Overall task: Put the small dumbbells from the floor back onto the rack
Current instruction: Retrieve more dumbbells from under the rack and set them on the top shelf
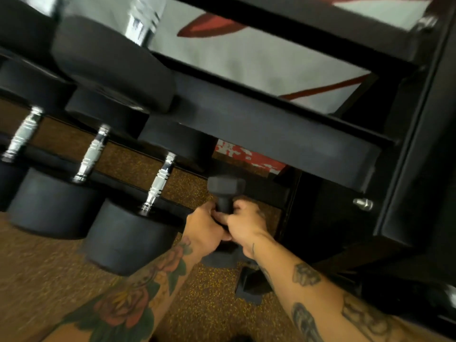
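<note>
A small black hex dumbbell [225, 193] is held at the lowest tier of the rack [283, 134], in the empty stretch at the right end of the row, with its far head lying over or just above the lower rail [269, 193] (contact cannot be made out). Its near head is hidden behind the hands. It is judged to be light for its kind, since the heads are small, but dense and perfectly rigid; the coating looks like matte rubber, so little slip is expected and no fragility is feared. The short handle between the heads is the natural place to be taken hold of, and that is where it is gripped.

The left hand [204, 227] is wrapped around the handle from the left, fingers curled shut on it. The right hand [244, 227] is closed on the same handle from the right, its knuckles raised, the two hands pressed close together and touching. Both forearms are stretched forward and converge on the dumbbell, wrists roughly straight.

To the left, three larger round-headed dumbbells [123, 230] with chrome handles are already seated on the same tier, the nearest just beside the left hand. A second small hex dumbbell [249, 285] is seen on the speckled rubber floor [209, 317] under the right forearm, not yet racked. Care is judged to be needed so that fingers are not pinched between head and rail.
</note>
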Demonstrator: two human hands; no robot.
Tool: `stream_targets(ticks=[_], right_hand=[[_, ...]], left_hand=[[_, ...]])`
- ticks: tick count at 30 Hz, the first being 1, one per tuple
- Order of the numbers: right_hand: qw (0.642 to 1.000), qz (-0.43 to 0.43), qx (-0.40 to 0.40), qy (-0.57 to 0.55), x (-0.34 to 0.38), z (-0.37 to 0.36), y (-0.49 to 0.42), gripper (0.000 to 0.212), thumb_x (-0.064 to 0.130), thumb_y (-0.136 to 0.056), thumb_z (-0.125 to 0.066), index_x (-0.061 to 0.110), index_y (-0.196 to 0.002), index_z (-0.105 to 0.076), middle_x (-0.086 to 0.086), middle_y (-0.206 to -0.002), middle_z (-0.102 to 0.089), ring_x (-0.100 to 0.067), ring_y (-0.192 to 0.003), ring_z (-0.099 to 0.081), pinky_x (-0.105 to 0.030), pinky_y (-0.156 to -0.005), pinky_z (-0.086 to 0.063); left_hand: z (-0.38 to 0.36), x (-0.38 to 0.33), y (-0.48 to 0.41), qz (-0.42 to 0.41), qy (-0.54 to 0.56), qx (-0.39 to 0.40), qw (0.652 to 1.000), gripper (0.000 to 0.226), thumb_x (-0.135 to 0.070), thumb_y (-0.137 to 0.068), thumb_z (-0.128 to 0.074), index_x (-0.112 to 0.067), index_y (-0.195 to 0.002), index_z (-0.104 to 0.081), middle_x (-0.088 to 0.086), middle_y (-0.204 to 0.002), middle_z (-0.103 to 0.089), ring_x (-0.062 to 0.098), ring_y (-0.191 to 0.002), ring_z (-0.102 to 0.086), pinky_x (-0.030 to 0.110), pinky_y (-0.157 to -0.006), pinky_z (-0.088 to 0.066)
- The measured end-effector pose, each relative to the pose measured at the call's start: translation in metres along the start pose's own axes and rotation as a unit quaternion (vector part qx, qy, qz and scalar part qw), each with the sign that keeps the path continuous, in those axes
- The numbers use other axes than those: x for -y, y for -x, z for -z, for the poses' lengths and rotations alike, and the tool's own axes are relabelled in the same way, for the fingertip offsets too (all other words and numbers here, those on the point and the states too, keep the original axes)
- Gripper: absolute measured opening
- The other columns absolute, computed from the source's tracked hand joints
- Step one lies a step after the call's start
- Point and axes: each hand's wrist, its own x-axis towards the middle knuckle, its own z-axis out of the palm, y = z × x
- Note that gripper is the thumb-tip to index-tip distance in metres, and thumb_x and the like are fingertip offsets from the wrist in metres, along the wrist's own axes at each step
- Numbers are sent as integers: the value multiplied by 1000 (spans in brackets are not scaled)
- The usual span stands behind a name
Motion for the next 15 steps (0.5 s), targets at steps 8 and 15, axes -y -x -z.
stream_targets(ticks=[8,15], right_hand=[[984,146,59,80,117,10,137,42,18,-81,-86,26,-122,-76,-4,-120,-81,-25,-114,-76,-49,-94,-67],[966,252,24,56,246,63,242,36,17,-78,-88,25,-112,-78,-2,-110,-84,-22,-108,-79,-48,-96,-65]], left_hand=[[119,-50,101,-58,34,-91,994,57,-13,-67,-85,-20,-119,-61,-8,-100,-71,7,-93,-63,7,-63,-40],[225,-165,175,-173,35,-117,977,58,-16,-66,-88,-23,-118,-63,-9,-100,-76,-2,-86,-67,-2,-62,-43]])
